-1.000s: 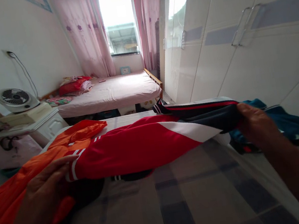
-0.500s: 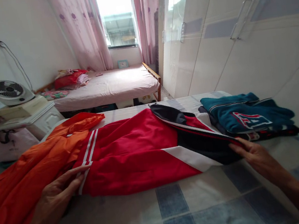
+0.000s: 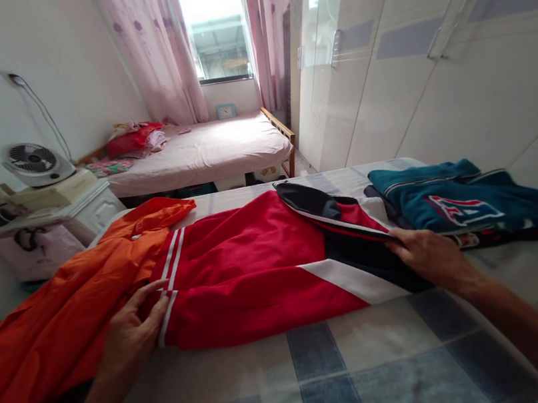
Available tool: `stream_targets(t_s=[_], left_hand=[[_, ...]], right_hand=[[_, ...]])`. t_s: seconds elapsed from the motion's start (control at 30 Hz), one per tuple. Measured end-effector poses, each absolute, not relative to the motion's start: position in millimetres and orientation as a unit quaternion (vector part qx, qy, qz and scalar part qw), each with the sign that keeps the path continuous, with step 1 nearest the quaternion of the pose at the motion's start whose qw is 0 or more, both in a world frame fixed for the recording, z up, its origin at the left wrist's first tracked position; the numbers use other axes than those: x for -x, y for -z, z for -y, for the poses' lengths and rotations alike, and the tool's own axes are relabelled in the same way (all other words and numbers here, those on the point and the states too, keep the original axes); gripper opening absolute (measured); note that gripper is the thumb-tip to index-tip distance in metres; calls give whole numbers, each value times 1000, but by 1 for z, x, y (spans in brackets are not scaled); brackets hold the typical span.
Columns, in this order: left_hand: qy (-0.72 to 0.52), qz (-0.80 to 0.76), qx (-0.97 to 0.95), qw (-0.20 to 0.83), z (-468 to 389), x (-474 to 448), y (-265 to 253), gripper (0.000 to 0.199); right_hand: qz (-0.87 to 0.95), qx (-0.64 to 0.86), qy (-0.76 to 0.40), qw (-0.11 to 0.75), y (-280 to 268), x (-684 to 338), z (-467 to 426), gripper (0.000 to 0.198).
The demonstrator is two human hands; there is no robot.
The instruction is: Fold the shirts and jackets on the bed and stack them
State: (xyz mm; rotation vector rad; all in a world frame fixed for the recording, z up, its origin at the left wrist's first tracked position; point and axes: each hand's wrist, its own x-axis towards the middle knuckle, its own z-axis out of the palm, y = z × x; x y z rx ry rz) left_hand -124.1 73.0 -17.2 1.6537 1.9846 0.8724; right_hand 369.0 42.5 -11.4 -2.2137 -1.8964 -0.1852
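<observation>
A red, white and black jacket lies folded lengthwise on a checked bedspread, its black collar end to the right. My left hand is at the white-striped hem, thumb and forefinger closed on the fabric. On the other side, my right hand pinches the black edge with white piping near the zip. Under the jacket's hem end and beside my left hand spreads an orange jacket. Just beyond my right hand sits a folded teal sweater with a letter patch, on top of other dark clothes.
A second bed with a pink sheet stands beneath the window. White wardrobes line the right side. At left, a fan rests on boxes over a white cabinet, with a pink bag in front.
My right hand has shifted left and away from me along the piped edge, taking a new grip. My left hand stays at the striped hem. The view has turned slightly left.
</observation>
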Motion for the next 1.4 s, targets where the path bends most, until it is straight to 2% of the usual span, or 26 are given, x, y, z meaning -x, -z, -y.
stream_targets(t_s=[0.13,0.3,0.4,0.5,0.6,0.73,0.87,0.97,1.03,1.1,1.27,1.4], left_hand=[[-373,-717,-574,129,-80,129,29,44],[-321,-653,-685,-38,-82,128,37,40],[-342,-552,-742,-168,-74,120,32,34],[-266,-436,-841,-178,-68,114,38,40],[-158,-411,-884,-157,-70,117,59,51],[-122,-436,-886,-101,-81,125,71,50],[-215,-486,-847,9,-101,99,39,40],[-283,-509,-793,180,-130,44,7,38],[-299,-515,-725,346,-159,0,-6,36],[-277,-525,-689,416,-191,-44,-9,35],[-260,-560,-613,493,-256,-131,6,29],[-335,-553,-571,506,-269,-167,9,30]], right_hand=[[616,756,63,211,1,-379,-78,38],[638,751,114,126,7,-371,-83,35],[690,670,195,193,9,-349,-59,32],[777,583,107,213,16,-333,-38,22],[779,599,3,188,36,-330,-35,22],[728,652,-1,210,60,-338,-45,22],[721,656,-14,224,65,-340,-48,21],[711,663,-30,231,65,-340,-47,20],[710,664,-39,232,66,-340,-47,20],[709,664,-49,233,66,-340,-47,20],[708,661,-72,239,66,-340,-47,20],[704,660,-84,248,65,-340,-47,20]])
